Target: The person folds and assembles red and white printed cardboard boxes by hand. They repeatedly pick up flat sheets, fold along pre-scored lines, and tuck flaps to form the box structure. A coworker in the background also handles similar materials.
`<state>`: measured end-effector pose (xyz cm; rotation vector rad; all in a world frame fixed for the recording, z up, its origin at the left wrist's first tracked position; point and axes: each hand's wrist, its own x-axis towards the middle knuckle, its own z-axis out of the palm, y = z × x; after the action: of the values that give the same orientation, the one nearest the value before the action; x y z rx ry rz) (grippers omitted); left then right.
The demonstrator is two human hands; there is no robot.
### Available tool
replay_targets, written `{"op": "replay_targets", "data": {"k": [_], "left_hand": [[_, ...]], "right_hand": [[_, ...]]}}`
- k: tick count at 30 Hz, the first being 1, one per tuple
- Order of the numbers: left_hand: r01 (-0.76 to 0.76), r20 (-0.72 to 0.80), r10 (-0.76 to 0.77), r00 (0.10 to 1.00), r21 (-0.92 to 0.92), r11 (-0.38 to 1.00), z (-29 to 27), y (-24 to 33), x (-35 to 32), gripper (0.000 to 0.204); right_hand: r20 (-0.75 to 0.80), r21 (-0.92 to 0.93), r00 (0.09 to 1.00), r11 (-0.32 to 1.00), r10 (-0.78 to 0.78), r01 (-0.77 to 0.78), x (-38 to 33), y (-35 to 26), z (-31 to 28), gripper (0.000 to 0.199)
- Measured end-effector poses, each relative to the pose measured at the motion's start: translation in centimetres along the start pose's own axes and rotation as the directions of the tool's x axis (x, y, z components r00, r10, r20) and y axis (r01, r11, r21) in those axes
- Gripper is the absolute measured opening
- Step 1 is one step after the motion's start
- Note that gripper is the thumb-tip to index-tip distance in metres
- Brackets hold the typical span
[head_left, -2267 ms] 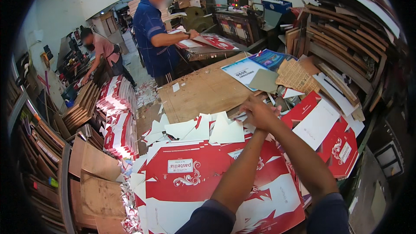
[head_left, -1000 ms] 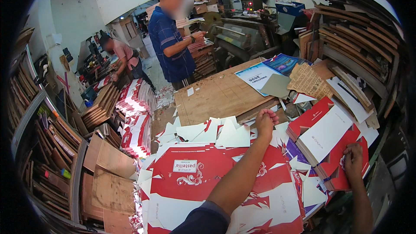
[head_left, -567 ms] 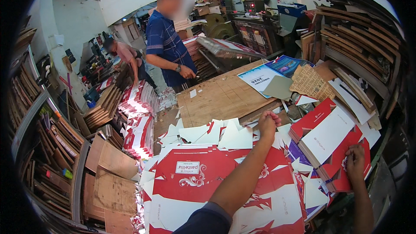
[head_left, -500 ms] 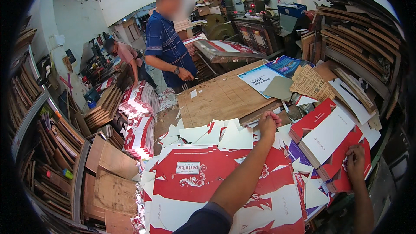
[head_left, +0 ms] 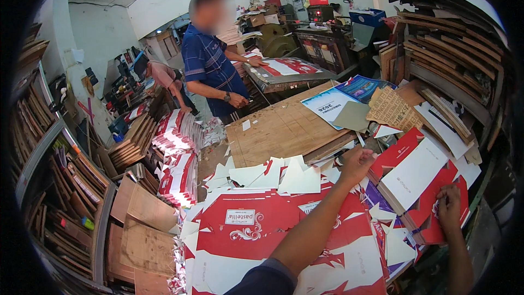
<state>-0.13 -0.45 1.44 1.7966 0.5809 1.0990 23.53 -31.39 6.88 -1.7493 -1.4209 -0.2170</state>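
Card stack (head_left: pixel 414 172): past three o'clock in my view
Left hand (head_left: pixel 359 165): curled, just beside the stack's ten o'clock
Right hand (head_left: pixel 450 207): over its four o'clock
Hands: apart; I can't tell either grip

free rm abv board (head_left: pixel 278 131) — stack (head_left: pixel 415 172) rt

Printed sheets (head_left: pixel 234 245): red and white, white scroll ornament. Card stack (head_left: pixel 413 172), right: red ends, plain white centre band. Offcuts (head_left: pixel 302 179): white, some red-edged. Booklet (head_left: pixel 326 107): white with blue. Small card (head_left: pixel 352 116): grey-green. Torn paper (head_left: pixel 394 110): tan, dark lettering. Board (head_left: pixel 278 131): light brown, wood-grained. Co-worker's shirt (head_left: pixel 210 65): navy, pale-lined. Sleeve (head_left: pixel 267 279): dark navy. Bin (head_left: pixel 367 17): blue.
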Motion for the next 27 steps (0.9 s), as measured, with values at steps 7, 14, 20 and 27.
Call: {"op": "replay_targets", "data": {"k": [7, 14, 20, 27], "left_hand": [[0.002, 0.05, -0.01, 0.999, 0.165, 0.986, 0.0, 2.0, -0.1, 0.041], [0.02, 0.116, -0.055, 0.992, 0.285, 0.958, -0.6, 5.8, -2.6, 0.07], [-0.088, 0.163, 0.034, 0.986, 0.342, 0.936, -0.2, 7.1, -2.1, 0.076], [-0.119, 0.147, 0.066, 0.987, 0.388, 0.914, -0.4, 6.5, -2.3, 0.074]], "right_hand": [[0.094, -0.024, 0.995, 1.0, -0.017, 0.019, 1.8, 0.0, -0.6, 0.015], [0.384, -0.282, 0.848, 0.921, 0.365, -0.268, -2.8, -4.3, -10.2, 0.142], [0.213, -0.128, 0.954, 0.974, 0.211, -0.187, -7.7, -0.3, -9.7, 0.152], [0.267, -0.233, 0.954, 0.969, 0.139, -0.076, -8.2, 2.2, -9.2, 0.147]]}}
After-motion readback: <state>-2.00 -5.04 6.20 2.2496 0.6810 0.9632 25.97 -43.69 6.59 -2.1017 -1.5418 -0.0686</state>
